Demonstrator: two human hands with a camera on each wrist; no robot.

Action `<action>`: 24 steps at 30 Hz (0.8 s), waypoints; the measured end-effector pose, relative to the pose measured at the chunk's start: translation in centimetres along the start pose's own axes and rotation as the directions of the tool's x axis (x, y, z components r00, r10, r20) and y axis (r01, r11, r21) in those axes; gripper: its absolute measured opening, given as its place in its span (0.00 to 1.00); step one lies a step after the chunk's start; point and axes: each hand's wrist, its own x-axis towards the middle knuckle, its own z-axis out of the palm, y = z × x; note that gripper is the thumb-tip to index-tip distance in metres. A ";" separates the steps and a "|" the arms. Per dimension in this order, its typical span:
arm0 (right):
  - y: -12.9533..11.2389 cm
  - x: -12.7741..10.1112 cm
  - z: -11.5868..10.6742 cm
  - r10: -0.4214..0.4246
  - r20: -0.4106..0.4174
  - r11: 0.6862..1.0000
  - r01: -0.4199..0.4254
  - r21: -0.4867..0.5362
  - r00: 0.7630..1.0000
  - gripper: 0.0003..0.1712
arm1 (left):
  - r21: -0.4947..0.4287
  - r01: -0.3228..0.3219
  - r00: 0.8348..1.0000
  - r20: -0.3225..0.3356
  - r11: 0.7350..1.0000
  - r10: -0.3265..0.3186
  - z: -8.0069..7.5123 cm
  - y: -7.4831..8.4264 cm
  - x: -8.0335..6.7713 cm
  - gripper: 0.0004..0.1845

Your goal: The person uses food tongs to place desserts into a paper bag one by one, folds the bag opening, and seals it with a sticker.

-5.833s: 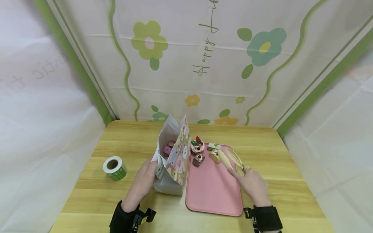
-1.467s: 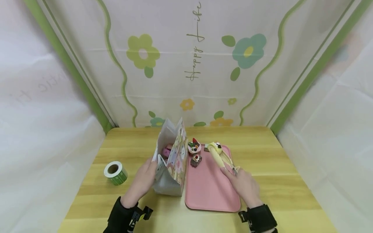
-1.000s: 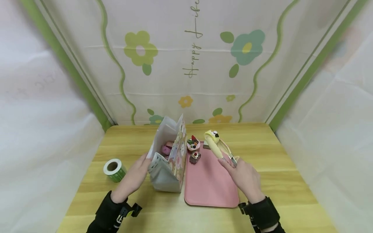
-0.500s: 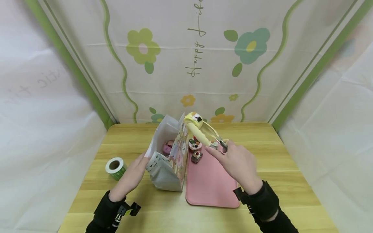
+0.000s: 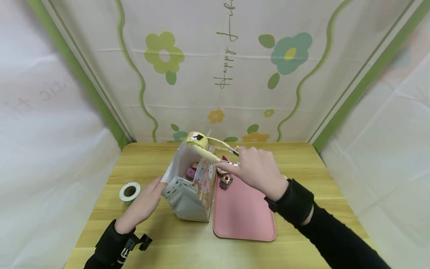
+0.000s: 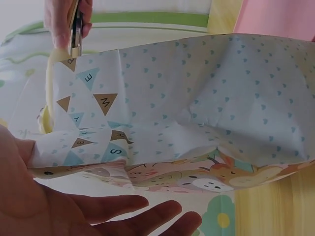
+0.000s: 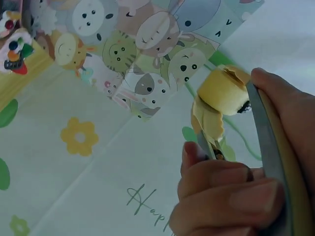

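My right hand [image 5: 256, 168] grips a pair of cream-tipped tongs [image 5: 206, 153]. Clamped in their tips is a small yellow toy cake roll [image 5: 197, 140] with a dark and white topping, held over the mouth of an upright paper bag [image 5: 191, 201]. Animal faces cover the bag's right side. My left hand [image 5: 146, 200] holds the bag's left rim at the thumb, pulling it outward; in the left wrist view the other fingers [image 6: 142, 216] stretch out beside it. Inside the bag lies a pink-purple item [image 5: 192, 172], partly hidden.
A pink tray [image 5: 244, 213] stands right of the bag. On it are a small brown cake [image 5: 226, 181] with a red berry and a cupcake largely hidden by my right hand. A label roll [image 5: 129, 191] sits at the left. Printed cloth [image 5: 215, 89] encloses the table.
The tongs picked up the yellow cake roll from the tray's far end, lifted it and carried it left over the bag. My left hand has moved left, drawing the bag's mouth wider.
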 end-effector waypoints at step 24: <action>-1.4 4.8 -5.7 -0.204 0.305 0.946 0.268 -0.184 0.930 0.33 | -0.018 0.007 1.000 0.016 1.000 -0.006 0.0 0.4 -0.8 0.33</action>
